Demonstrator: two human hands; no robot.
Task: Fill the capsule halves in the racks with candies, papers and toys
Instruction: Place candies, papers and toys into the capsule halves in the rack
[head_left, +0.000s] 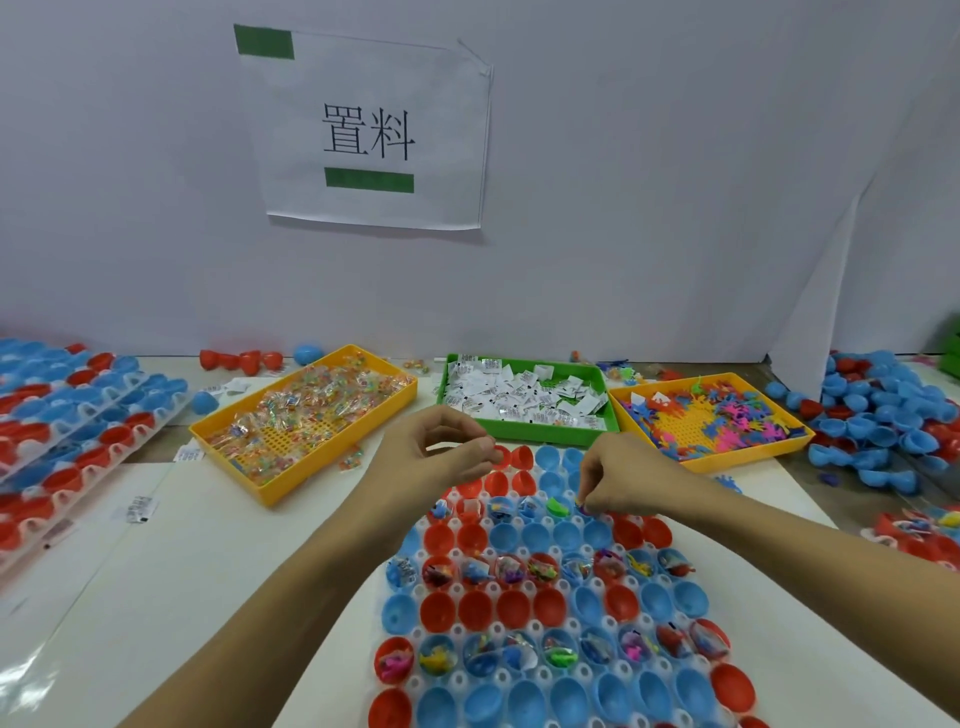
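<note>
A white rack of red and blue capsule halves lies in front of me; several rows hold toys, papers and candies. My right hand pinches a small purple toy over a capsule in the rack's far filled row, next to a green toy. My left hand hovers above the rack's far left end, fingers loosely curled; whether it holds anything is unclear. Behind stand a yellow tray of wrapped candies, a green tray of folded papers and a yellow tray of colourful plastic toys.
More racks of red and blue halves lie stacked at the left. A heap of loose blue and red halves sits at the right. Loose halves lie by the grey wall, where a paper sign hangs.
</note>
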